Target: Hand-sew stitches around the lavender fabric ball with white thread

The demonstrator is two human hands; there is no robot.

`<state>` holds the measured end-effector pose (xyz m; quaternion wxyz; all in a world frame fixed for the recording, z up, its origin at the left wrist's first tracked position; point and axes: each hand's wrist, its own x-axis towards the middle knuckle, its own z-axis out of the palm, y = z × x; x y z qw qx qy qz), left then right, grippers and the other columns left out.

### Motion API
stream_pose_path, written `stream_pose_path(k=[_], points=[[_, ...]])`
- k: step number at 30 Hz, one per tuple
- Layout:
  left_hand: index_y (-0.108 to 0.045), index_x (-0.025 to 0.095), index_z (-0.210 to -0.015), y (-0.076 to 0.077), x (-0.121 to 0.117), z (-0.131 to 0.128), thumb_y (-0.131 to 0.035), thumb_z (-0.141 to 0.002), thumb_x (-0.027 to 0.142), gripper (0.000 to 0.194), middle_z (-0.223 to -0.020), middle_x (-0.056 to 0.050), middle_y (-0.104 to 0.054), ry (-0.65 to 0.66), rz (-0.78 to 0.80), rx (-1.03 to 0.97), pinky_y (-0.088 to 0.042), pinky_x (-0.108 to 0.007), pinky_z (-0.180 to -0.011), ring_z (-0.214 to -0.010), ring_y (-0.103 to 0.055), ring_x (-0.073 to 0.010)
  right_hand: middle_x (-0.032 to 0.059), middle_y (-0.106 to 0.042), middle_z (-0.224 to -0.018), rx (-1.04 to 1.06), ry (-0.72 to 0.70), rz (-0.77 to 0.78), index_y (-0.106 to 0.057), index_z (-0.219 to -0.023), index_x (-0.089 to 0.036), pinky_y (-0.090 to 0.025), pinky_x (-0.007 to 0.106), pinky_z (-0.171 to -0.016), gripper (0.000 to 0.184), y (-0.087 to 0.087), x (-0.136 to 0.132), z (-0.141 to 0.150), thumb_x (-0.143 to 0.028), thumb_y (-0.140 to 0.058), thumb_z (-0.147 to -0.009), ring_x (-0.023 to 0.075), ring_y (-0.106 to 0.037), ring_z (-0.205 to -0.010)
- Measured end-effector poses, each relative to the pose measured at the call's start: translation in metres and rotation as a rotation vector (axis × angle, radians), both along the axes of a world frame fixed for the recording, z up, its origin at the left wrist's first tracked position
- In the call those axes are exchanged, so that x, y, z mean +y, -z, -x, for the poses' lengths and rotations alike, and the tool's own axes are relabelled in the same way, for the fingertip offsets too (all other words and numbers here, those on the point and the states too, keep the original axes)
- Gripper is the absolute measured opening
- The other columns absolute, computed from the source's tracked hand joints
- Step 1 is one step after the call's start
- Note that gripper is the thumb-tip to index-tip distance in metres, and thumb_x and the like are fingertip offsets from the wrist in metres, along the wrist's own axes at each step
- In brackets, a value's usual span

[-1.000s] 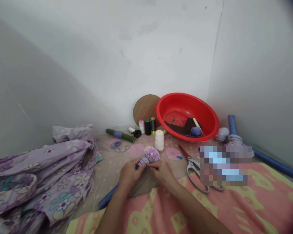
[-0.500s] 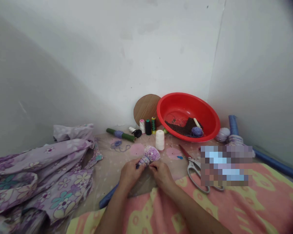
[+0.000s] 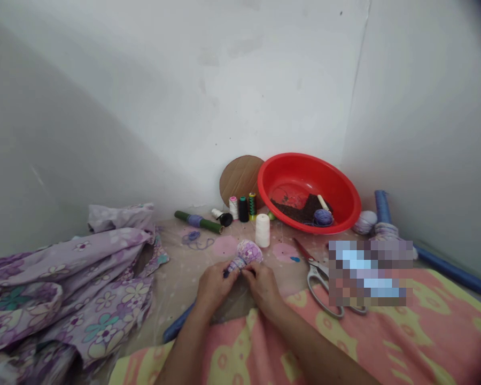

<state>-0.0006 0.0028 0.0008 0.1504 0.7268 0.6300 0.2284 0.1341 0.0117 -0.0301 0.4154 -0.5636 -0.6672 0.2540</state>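
The right hand point(image 3: 264, 291) has edged left toward the round-headed, purple-floral cloth bundle point(image 3: 250, 252). Rumpled lilac floral fabric point(image 3: 100, 283) fills lower left. Below centre, the left hand point(image 3: 214, 289) grips the bundle's cord-wound neck; its long axis slants, head pointing upper right. The right hand's fingertips pinch beside it.

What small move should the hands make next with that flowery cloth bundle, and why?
Probably a gentle outward pull by the right hand: its fingertips are pinched together beside the neck of the round-headed purple-and-white floral cloth bundle, while the left hand grips the narrow end. Any thread pinched there is too small to see.
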Motion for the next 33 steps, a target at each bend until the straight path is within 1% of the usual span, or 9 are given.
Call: stream_pose_path(k=[4, 12, 16, 20, 25, 27, 29, 31, 33], points=[[-0.058, 0.022, -0.102, 0.002, 0.001, 0.001, -0.039, -0.076, 0.042, 0.038, -0.098, -0.004, -0.063, -0.002, -0.019, 0.007, -0.037, -0.021, -0.070, -0.086, -0.055, -0.0169, 0.0035, -0.062, -0.069, -0.008, 0.012, 0.009, -0.059, -0.070, -0.017, -0.039, 0.023, -0.061, 0.014, -0.003, -0.002, -0.002, -0.021, -0.046, -0.071, 0.0150, -0.055, -0.065], [-0.057, 0.023, -0.105, 0.002, 0.000, -0.001, -0.040, -0.076, 0.039, 0.038, -0.100, -0.004, -0.062, -0.029, -0.007, 0.015, -0.037, -0.020, -0.071, -0.087, -0.055, -0.0167, 0.0020, -0.063, -0.067, -0.256, 0.040, 0.100, -0.061, -0.067, -0.020, -0.030, 0.022, -0.052, 0.013, -0.005, -0.006, -0.014, -0.025, -0.049, -0.071, 0.0141, -0.055, -0.064], [-0.056, 0.022, -0.107, -0.002, -0.002, -0.003, -0.040, -0.076, 0.040, 0.039, -0.103, -0.004, -0.061, -0.047, 0.015, 0.030, -0.036, -0.021, -0.074, -0.091, -0.054, -0.0170, 0.0023, -0.063, -0.069, -0.345, 0.075, 0.093, -0.061, -0.069, -0.019, -0.028, 0.022, -0.053, 0.016, -0.007, -0.008, -0.011, -0.025, -0.047, -0.074, 0.0139, -0.055, -0.065], [-0.057, 0.023, -0.105, -0.002, -0.003, -0.003, -0.042, -0.075, 0.040, 0.038, -0.101, -0.004, -0.062, -0.047, 0.000, 0.028, -0.036, -0.021, -0.075, -0.090, -0.055, -0.0163, 0.0025, -0.063, -0.070, -0.347, 0.100, 0.063, -0.061, -0.071, -0.020, -0.029, 0.022, -0.054, 0.019, -0.008, -0.008, -0.005, -0.025, -0.043, -0.077, 0.0135, -0.055, -0.065], [-0.057, 0.023, -0.105, 0.005, 0.000, -0.002, -0.043, -0.074, 0.042, 0.039, -0.101, -0.003, -0.062, -0.043, -0.039, 0.031, -0.037, -0.020, -0.074, -0.090, -0.055, -0.0161, 0.0014, -0.064, -0.070, -0.302, 0.092, 0.033, -0.062, -0.070, -0.022, -0.030, 0.022, -0.054, 0.021, -0.008, -0.009, -0.005, -0.027, -0.043, -0.078, 0.0141, -0.055, -0.065], [-0.056, 0.022, -0.106, 0.007, 0.000, -0.001, -0.043, -0.074, 0.043, 0.041, -0.103, -0.004, -0.061, -0.052, -0.040, 0.034, -0.037, -0.020, -0.074, -0.091, -0.055, -0.0162, 0.0014, -0.063, -0.069, -0.318, 0.099, -0.028, -0.062, -0.072, -0.023, -0.030, 0.023, -0.054, 0.021, -0.010, -0.010, -0.008, -0.029, -0.042, -0.078, 0.0145, -0.054, -0.064], [-0.056, 0.024, -0.105, 0.007, 0.000, -0.002, -0.043, -0.074, 0.044, 0.039, -0.102, -0.003, -0.061, -0.052, -0.037, 0.040, -0.037, -0.020, -0.073, -0.090, -0.055, -0.0157, 0.0026, -0.062, -0.071, -0.345, 0.143, -0.165, -0.061, -0.076, -0.022, -0.031, 0.024, -0.057, 0.022, -0.013, -0.012, -0.013, -0.029, -0.041, -0.079, 0.0150, -0.053, -0.065], [-0.057, 0.025, -0.103, 0.007, -0.001, -0.003, -0.043, -0.073, 0.044, 0.038, -0.100, -0.002, -0.062, -0.059, -0.033, 0.049, -0.037, -0.019, -0.071, -0.088, -0.055, -0.0152, 0.0045, -0.059, -0.075, -0.368, 0.189, -0.320, -0.060, -0.080, -0.020, -0.032, 0.025, -0.062, 0.022, -0.017, -0.013, -0.016, -0.027, -0.039, -0.080, 0.0159, -0.051, -0.070], [-0.057, 0.024, -0.101, 0.006, -0.002, -0.005, -0.044, -0.073, 0.044, 0.037, -0.098, -0.001, -0.062, -0.069, -0.028, 0.046, -0.037, -0.020, -0.069, -0.086, -0.056, -0.0152, 0.0060, -0.056, -0.079, -0.404, 0.196, -0.426, -0.060, -0.079, -0.019, -0.032, 0.028, -0.068, 0.021, -0.021, -0.012, -0.017, -0.024, -0.040, -0.079, 0.0176, -0.048, -0.077]])
